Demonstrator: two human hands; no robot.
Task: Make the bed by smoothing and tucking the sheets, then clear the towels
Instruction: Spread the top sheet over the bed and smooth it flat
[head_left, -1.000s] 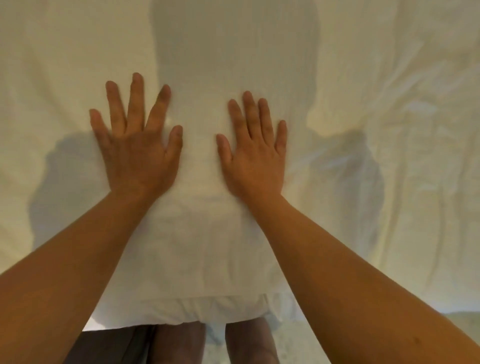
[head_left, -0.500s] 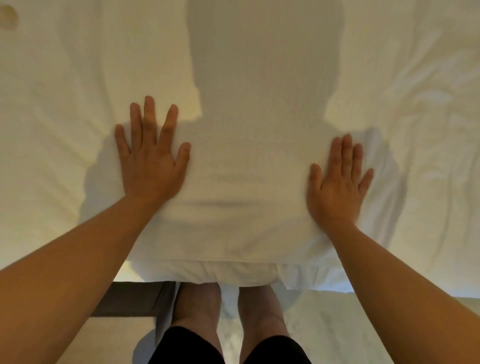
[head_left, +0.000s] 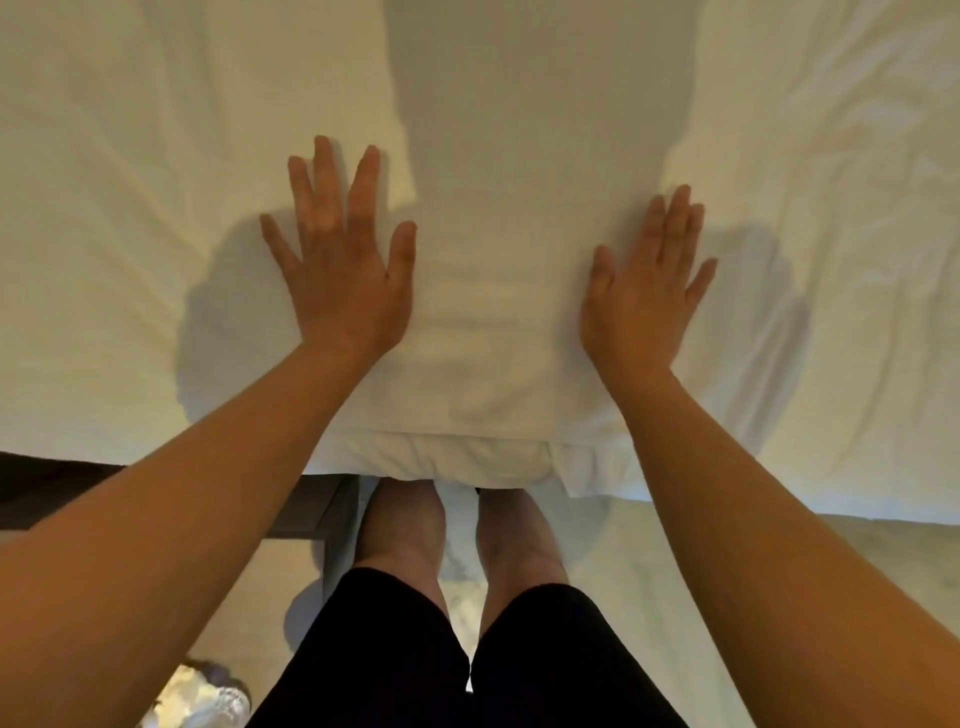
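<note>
Two hands, left (head_left: 343, 270) and right (head_left: 641, 296), flat, fingers spread, holding nothing; one sheet (head_left: 498, 332) underneath both.

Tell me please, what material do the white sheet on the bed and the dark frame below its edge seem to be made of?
White sheet: looks like woven cotton or a cotton blend, matte; it shows soft creases and a fine weave where both flat hands press it. Dark frame: probably wood or wood-look board, dull dark brown, with straight flat edges; too shadowed to be certain.
</note>
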